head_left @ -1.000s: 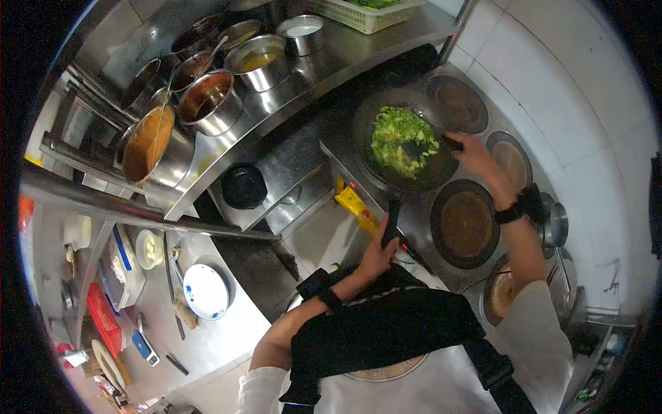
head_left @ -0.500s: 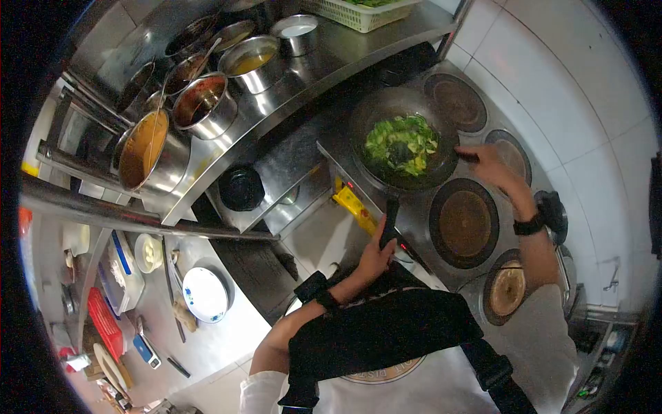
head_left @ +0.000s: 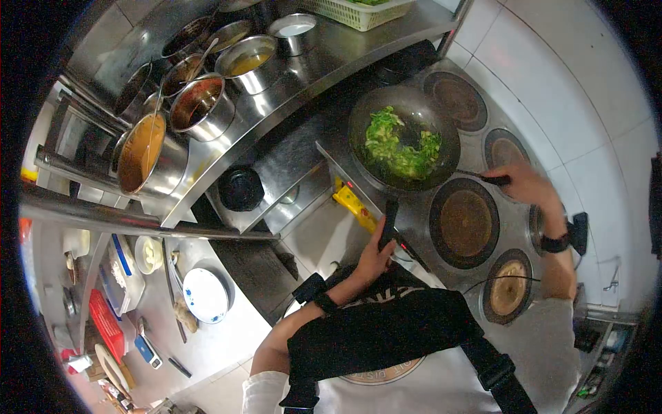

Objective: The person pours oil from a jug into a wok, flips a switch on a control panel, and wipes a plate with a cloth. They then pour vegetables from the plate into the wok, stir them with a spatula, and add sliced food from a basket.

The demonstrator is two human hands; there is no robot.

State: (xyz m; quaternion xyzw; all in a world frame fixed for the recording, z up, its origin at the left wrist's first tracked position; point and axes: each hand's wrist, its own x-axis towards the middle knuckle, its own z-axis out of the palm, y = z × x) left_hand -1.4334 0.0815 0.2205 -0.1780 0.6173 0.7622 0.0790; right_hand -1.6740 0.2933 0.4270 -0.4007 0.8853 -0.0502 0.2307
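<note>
A dark wok (head_left: 358,134) stands on the stove with chopped green leafy vegetables (head_left: 414,162) in it, spread in a curve along its left and lower sides. My left hand (head_left: 374,261) is closed around the wok's black handle (head_left: 391,214), which points toward me. Right of the wok, my right hand (head_left: 527,185) grips a cooking utensil by its black handle (head_left: 495,180). Its thin shaft runs toward the wok's lower right rim; I cannot make out its working end.
Several round hotplates (head_left: 463,222) surround the wok, by a tiled wall (head_left: 552,83). A steel shelf (head_left: 289,86) carries several pots (head_left: 215,124) of sauces and liquids, plus a cream basket (head_left: 369,17). On the left counter are a white plate (head_left: 205,295) and a red basket (head_left: 105,321).
My right hand has moved right and slightly down with the utensil, away from the wok. The vegetables have shifted from a loose ring into a clumped curve. My left hand stays on the handle.
</note>
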